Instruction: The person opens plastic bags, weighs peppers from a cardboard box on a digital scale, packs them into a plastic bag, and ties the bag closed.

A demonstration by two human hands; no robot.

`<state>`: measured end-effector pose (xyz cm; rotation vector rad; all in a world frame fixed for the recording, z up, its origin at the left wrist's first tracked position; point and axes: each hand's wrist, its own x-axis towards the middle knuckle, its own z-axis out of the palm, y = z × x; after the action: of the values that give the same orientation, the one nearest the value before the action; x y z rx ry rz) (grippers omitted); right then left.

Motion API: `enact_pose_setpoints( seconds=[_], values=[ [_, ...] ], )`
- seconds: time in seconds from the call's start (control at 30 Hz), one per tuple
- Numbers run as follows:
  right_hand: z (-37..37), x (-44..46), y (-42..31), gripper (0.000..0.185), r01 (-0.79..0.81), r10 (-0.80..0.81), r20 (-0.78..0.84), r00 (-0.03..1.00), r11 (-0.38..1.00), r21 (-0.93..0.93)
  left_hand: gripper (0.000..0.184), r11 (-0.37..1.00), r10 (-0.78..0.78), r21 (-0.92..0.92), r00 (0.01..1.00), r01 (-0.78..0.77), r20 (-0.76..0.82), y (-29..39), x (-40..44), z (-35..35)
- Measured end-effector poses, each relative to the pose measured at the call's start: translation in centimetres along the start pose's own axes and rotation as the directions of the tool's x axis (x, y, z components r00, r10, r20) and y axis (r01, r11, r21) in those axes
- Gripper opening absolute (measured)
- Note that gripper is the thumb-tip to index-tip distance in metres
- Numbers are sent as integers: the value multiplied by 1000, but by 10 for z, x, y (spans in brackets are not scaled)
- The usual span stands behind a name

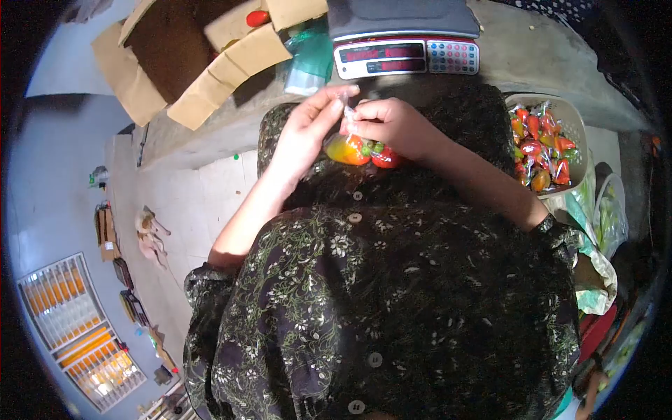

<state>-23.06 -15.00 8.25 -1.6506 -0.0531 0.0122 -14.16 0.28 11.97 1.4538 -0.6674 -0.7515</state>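
Observation:
In front of my lap hangs a small clear plastic bag point(348, 151) of red and yellow-orange produce with green bits, peppers or tomatoes by the look of it. My left hand point(308, 133) pinches the gathered top of this bag between thumb and fingers. Just to its right, my right hand point(393, 126) is closed on the bag's neck below that, fingers bent. A digital scale point(406, 57) with a lit red display stands on the ledge beyond my hands. Whether a tie is in my fingers is hidden.
A plastic basket point(579, 133) at the right holds several similar bags. An open cardboard box point(210, 77) with a red piece on its flap and a green plastic bag point(311, 56) lie on the ledge point(518, 49). An animal point(150, 236) lies on the floor at left.

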Motion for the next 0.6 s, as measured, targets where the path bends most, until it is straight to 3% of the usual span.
enact_pose_setpoints(
  seconds=[0.13,0.2,0.27,0.33,0.4,0.6],
  values=[
    [5,6,23,25,154,-171,-103,980,975,-160,25,962,9,271,997,-30,79,-3,2,-8],
    [8,4,21,27,248,-291,-124,949,927,-282,26,988,-15,150,999,22,-43,10,-8,7],
    [5,-7,0,17,309,-392,-118,912,848,-430,26,997,-23,76,995,31,-100,19,-13,13],
    [2,-16,-15,16,202,-389,-154,908,729,-654,26,994,19,109,988,-3,-151,25,-18,18],
    [-6,-16,-6,16,240,-533,-158,831,600,-763,26,998,39,60,992,-32,-121,24,-20,22],
    [-22,-29,7,15,137,-411,-76,908,463,-876,26,997,27,70,998,-23,-53,17,-23,30]
  ],
)
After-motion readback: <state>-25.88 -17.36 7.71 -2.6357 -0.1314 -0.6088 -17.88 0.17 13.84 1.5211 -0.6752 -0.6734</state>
